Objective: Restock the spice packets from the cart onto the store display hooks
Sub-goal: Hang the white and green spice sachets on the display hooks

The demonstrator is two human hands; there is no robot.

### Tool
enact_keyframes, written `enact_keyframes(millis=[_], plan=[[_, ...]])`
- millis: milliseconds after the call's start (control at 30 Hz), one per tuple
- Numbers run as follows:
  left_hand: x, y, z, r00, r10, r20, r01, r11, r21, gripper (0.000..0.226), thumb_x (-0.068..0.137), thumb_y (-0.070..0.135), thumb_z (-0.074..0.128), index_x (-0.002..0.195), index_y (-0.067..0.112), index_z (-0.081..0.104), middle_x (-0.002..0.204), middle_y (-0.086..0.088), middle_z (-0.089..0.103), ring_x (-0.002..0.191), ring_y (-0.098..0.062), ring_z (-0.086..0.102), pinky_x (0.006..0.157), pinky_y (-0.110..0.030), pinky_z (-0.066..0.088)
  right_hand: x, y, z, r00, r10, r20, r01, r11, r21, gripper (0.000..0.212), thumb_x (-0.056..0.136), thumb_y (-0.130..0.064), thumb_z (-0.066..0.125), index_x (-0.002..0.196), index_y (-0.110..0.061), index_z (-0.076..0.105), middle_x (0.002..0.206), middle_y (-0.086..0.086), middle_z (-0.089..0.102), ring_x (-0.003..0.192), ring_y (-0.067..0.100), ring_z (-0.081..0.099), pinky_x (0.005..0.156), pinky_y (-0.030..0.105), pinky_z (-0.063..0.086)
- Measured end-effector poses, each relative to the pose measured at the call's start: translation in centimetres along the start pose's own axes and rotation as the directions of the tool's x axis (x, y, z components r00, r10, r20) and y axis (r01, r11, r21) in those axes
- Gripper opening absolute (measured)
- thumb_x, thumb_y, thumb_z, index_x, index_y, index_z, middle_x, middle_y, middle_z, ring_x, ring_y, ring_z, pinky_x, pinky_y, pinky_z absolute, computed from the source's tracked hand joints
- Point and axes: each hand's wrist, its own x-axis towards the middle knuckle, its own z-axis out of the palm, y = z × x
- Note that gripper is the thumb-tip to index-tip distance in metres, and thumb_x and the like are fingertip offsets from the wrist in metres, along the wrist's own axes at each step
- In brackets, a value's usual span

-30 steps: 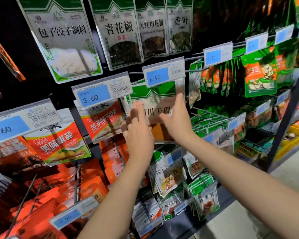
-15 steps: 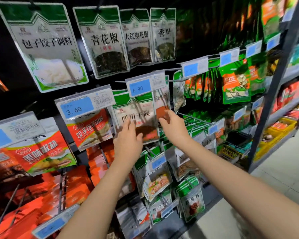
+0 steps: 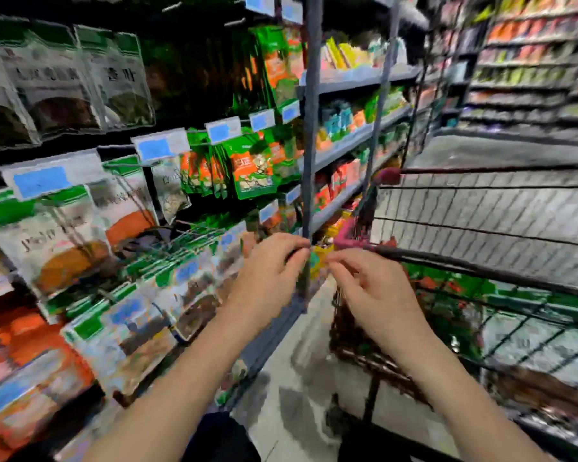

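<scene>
Left hand, right hand low, forearms stretched forward. Fingers curled, tips nearly meeting before grey shelf post. Pinching anything or not: cannot tell, blur. Half second ago both touched hanging packet; now off it, view swung right. Glossy flat packets hang left, more in black wire-mesh cart.

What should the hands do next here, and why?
Probably reach the right hand down into the black wire cart for one of the green packets. Both it and the left hand hover beside the cart's rim, seemingly holding no packet, though blur hides the fingertips; the stock lies just below.
</scene>
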Motion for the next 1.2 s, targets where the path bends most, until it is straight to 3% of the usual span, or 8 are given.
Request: enact_keyframes(millis=[167,333,400,567,667,833,933,1200], plan=[[2.5,5.1,7.6,0.936,0.215,0.279,-0.212,0.976,-0.040,0.053,0.092,0.044,0.039,0.128,0.008,0.055,0.125,-0.009,0.059,0.117,-0.019,0.048,0.104,-0.036,0.032,-3.8,3.7,-10.5,0.982,0.061,-0.179,-0.138,0.877,-0.459,0.021,0.092,-0.021,0.056,0.104,-0.012,0.071,0.098,0.002,0.071,0.093,0.022,0.063,0.080,0.031,0.046],[3.7,5.6,11.4,0.927,0.215,0.306,-0.287,0.934,0.214,0.051,0.101,0.041,0.035,0.148,0.021,0.032,0.142,0.002,0.043,0.136,-0.018,0.031,0.117,-0.043,0.007,-6.8,6.7,-18.2,0.919,0.346,-0.188,-0.337,0.444,-0.830,0.033,0.095,-0.040,0.045,0.111,-0.020,0.067,0.105,0.002,0.070,0.105,0.025,0.060,0.098,0.043,0.034],[3.7,5.3,11.4,0.927,0.239,0.290,-0.303,0.931,0.203,0.050,0.100,0.040,0.038,0.147,0.022,0.034,0.140,0.002,0.045,0.134,-0.018,0.034,0.116,-0.041,0.007,-7.8,6.9,-20.2,0.899,0.372,-0.232,-0.375,0.378,-0.846,0.040,0.095,-0.047,0.042,0.110,-0.021,0.068,0.105,0.001,0.071,0.104,0.024,0.061,0.096,0.041,0.032],[3.6,5.4,10.8,0.919,0.268,0.288,-0.320,0.936,0.150,0.046,0.100,0.039,0.039,0.139,0.017,0.047,0.134,-0.001,0.053,0.130,-0.021,0.041,0.112,-0.042,0.016,-7.9,5.9,-20.8,0.890,0.392,-0.233,-0.386,0.374,-0.844,0.044,0.097,-0.050,0.033,0.102,-0.023,0.068,0.100,-0.002,0.069,0.099,0.024,0.061,0.091,0.040,0.035],[3.6,5.9,10.2,0.921,0.265,0.284,-0.325,0.926,0.191,0.061,0.090,0.049,0.027,0.128,0.012,0.058,0.119,-0.009,0.062,0.115,-0.030,0.053,0.099,-0.043,0.030,-8.1,5.6,-20.6,0.893,0.395,-0.216,-0.367,0.362,-0.857,0.045,0.098,-0.052,0.030,0.102,-0.026,0.066,0.096,-0.005,0.068,0.096,0.021,0.061,0.089,0.038,0.036],[3.0,7.5,10.0,0.911,0.310,0.272,-0.378,0.890,0.253,0.042,0.095,0.039,0.033,0.102,0.011,0.064,0.093,-0.009,0.066,0.089,-0.033,0.059,0.084,-0.041,0.034,-9.0,5.4,-20.3,0.945,0.257,-0.201,-0.301,0.448,-0.842,0.042,0.098,-0.051,0.038,0.087,-0.024,0.069,0.077,-0.006,0.066,0.078,0.022,0.064,0.072,0.034,0.033],[2.6,8.2,10.0,0.905,0.334,0.264,-0.399,0.882,0.251,0.051,0.092,0.041,0.027,0.094,0.011,0.069,0.083,-0.010,0.068,0.078,-0.034,0.060,0.074,-0.041,0.039,-9.4,5.1,-19.8,0.957,0.196,-0.213,-0.283,0.479,-0.831,0.049,0.093,-0.054,0.032,0.081,-0.024,0.069,0.068,-0.007,0.063,0.069,0.022,0.063,0.068,0.033,0.035],[2.7,7.5,8.5,0.899,0.300,0.320,-0.379,0.899,0.222,0.057,0.087,0.056,0.016,0.078,0.020,0.059,0.067,0.004,0.057,0.074,-0.026,0.062,0.065,-0.037,0.036,-9.2,4.5,-18.6,0.967,0.171,-0.188,-0.249,0.486,-0.838,0.045,0.093,-0.056,0.026,0.068,-0.031,0.053,0.057,-0.016,0.037,0.054,0.009,0.035,0.068,0.033,0.037]])
